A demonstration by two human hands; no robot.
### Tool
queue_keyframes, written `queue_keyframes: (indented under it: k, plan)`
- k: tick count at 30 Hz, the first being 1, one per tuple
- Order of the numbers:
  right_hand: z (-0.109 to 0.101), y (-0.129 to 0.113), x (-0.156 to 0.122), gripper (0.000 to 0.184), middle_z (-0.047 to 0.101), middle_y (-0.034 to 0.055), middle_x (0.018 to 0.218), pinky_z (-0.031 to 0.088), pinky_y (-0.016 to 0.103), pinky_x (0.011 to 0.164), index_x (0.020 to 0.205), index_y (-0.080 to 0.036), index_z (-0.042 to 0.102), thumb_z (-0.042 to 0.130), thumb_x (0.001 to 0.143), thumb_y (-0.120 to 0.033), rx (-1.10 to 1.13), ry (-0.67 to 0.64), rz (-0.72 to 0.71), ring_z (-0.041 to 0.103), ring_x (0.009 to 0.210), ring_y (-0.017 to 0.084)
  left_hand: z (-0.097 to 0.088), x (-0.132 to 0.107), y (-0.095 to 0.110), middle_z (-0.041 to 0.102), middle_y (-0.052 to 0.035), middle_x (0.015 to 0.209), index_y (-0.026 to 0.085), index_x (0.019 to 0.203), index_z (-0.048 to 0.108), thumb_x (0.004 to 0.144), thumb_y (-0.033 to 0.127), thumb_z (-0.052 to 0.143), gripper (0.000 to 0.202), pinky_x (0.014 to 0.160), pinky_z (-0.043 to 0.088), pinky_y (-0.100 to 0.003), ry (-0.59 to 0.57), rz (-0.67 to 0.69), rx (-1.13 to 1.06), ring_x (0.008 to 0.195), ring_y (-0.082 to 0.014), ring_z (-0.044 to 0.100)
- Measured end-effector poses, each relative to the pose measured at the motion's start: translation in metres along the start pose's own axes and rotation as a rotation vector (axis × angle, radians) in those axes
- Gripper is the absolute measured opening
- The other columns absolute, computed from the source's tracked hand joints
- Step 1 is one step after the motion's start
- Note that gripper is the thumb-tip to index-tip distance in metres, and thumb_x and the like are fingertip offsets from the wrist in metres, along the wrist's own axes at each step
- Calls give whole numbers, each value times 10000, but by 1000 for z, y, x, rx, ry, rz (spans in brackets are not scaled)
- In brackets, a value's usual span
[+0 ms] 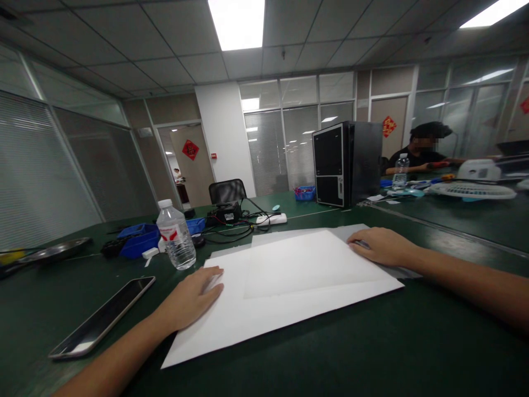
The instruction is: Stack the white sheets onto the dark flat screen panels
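Note:
Sheets of white paper (289, 298) lie on the green table, one on top of another, with a greyer sheet (355, 227) partly under them. My left hand (188, 300) rests on the left edge of the paper, its thumb and fingers apart. At the right edge of the paper is my right hand (380, 245), fingers curled around a small dark pen-like object (363, 243); most of that object is hidden. A clear water bottle (177, 240) stands upright just beyond my left hand. A smartphone (105, 317) lies to the left of my left forearm.
Blue bins (140, 242), a black adapter with cables (227, 214) and a white power strip (271, 219) sit behind the paper. A black computer tower (347, 165) stands farther back. At right, a person (417, 149) sits near a white fan (473, 187). A metal pan (58, 251) lies far left.

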State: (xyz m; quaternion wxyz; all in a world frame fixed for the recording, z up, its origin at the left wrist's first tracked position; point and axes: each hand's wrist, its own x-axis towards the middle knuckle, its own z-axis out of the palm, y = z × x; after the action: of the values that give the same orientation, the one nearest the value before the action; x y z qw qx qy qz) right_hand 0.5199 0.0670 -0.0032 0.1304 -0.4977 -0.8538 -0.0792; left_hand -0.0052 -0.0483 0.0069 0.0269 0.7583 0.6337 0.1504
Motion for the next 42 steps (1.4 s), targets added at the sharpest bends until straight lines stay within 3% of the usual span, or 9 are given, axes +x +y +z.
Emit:
queue_keyframes:
  k: [42]
  plan:
    - [0,-1,-1,492,704,97,1193,530,475,911,1210,-207,709,387,1002,-514,35,-27,-50,655,1058,299,-3,-5,1,513,-79,1561,229,1467,562,966,626,399,660,1230,300,-513,-73,41,35,1471,-324,420]
